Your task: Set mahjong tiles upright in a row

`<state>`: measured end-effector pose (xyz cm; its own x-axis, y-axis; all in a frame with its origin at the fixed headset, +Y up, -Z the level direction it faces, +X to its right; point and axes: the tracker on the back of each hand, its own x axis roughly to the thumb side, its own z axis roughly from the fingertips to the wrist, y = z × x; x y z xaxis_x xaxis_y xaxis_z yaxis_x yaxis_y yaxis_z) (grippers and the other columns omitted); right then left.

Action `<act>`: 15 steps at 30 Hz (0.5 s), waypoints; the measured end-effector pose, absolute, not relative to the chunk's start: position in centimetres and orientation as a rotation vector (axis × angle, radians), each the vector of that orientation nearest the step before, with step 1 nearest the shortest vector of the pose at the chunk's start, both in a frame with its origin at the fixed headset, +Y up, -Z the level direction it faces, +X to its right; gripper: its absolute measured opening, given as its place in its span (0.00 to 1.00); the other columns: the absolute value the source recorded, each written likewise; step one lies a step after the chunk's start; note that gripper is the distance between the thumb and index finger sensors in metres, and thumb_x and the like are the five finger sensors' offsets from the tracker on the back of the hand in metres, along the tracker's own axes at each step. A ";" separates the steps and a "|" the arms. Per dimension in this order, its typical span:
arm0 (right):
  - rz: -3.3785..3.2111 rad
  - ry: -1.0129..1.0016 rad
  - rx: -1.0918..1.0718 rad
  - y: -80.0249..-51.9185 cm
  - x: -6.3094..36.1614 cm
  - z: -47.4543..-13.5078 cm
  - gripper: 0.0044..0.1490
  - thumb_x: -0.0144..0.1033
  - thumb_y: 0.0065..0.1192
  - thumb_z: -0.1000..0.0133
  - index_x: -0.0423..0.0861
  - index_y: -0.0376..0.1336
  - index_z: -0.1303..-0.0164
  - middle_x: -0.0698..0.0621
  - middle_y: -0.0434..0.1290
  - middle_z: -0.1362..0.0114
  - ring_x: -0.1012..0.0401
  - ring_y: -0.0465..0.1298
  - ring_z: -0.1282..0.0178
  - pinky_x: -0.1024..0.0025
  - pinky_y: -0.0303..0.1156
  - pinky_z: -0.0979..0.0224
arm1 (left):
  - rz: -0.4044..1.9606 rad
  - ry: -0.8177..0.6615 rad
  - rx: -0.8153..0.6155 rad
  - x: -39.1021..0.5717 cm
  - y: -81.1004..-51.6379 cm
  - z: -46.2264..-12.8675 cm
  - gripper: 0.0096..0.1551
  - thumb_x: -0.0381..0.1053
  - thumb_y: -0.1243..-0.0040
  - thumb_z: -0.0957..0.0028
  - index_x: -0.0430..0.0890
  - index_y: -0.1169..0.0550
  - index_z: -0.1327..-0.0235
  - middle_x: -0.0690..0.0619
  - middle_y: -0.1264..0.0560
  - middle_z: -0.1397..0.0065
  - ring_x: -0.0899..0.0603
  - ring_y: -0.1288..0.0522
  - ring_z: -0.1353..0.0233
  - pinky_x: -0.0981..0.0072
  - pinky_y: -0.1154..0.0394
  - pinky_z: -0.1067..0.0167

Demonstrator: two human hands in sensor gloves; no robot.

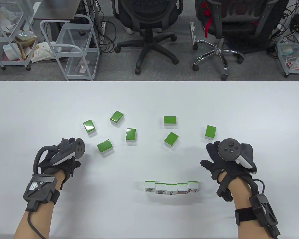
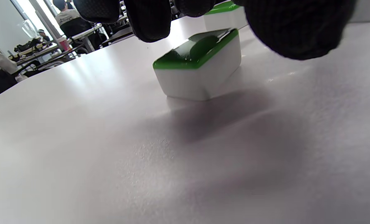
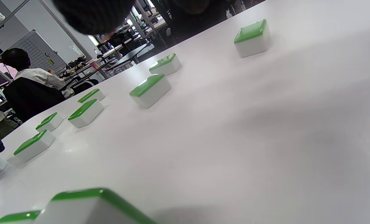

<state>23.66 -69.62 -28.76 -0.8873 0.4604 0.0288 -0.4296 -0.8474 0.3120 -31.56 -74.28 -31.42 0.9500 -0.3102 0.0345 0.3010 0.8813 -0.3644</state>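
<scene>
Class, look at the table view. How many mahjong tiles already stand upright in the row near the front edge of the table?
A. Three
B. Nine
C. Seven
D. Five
D: the row of upright tiles holds five tiles side by side, their faces toward the camera, while seven others, such as the flat tile, lie green back up farther back.

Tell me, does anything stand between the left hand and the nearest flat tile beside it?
Nothing visible does. The left hand hovers beside the flat green-backed white mahjong tile; only bare white table lies between them. In the left wrist view its fingertips hang just above that tile, not touching.
</scene>
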 end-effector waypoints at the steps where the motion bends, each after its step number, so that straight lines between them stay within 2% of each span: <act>1: 2.638 0.416 0.139 -69.7 23.6 -28.8 0.52 0.52 0.60 0.58 0.38 0.50 0.29 0.31 0.44 0.22 0.26 0.46 0.26 0.27 0.50 0.33 | -0.320 0.023 -0.389 -31.8 -74.7 -31.5 0.49 0.66 0.38 0.72 0.76 0.48 0.37 0.69 0.52 0.18 0.44 0.39 0.16 0.46 0.38 0.23; 5: 2.641 0.429 0.139 -69.7 23.6 -28.8 0.52 0.52 0.60 0.58 0.38 0.50 0.29 0.31 0.44 0.22 0.26 0.47 0.26 0.27 0.51 0.33 | -0.290 0.032 -0.417 -32.4 -75.7 -31.5 0.47 0.62 0.37 0.69 0.76 0.48 0.38 0.70 0.52 0.18 0.45 0.32 0.19 0.47 0.34 0.25; 8: 2.643 0.428 0.139 -69.8 23.6 -28.8 0.52 0.52 0.61 0.58 0.38 0.50 0.29 0.31 0.44 0.22 0.26 0.47 0.26 0.27 0.52 0.33 | -0.316 0.044 -0.390 -32.6 -75.8 -31.7 0.48 0.58 0.35 0.68 0.76 0.48 0.38 0.70 0.51 0.19 0.52 0.25 0.28 0.54 0.28 0.29; 12: 2.642 0.429 0.143 -69.8 23.6 -28.8 0.52 0.52 0.61 0.58 0.38 0.50 0.29 0.32 0.44 0.21 0.26 0.48 0.26 0.28 0.53 0.33 | -0.314 0.047 -0.338 -32.6 -75.4 -31.8 0.48 0.61 0.31 0.74 0.74 0.41 0.38 0.73 0.40 0.23 0.55 0.18 0.38 0.60 0.22 0.35; 15: 2.639 0.426 0.144 -69.8 23.6 -28.8 0.52 0.52 0.61 0.58 0.38 0.50 0.29 0.32 0.44 0.22 0.27 0.48 0.25 0.28 0.53 0.33 | -0.256 0.042 -0.350 -32.6 -75.0 -31.6 0.49 0.63 0.29 0.79 0.69 0.36 0.38 0.68 0.32 0.26 0.56 0.14 0.43 0.60 0.20 0.37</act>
<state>23.58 -69.77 -28.82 -0.8887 0.4576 0.0292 -0.4251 -0.8462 0.3213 -32.63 -74.99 -31.60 0.9668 -0.2556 0.0040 0.2413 0.9074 -0.3441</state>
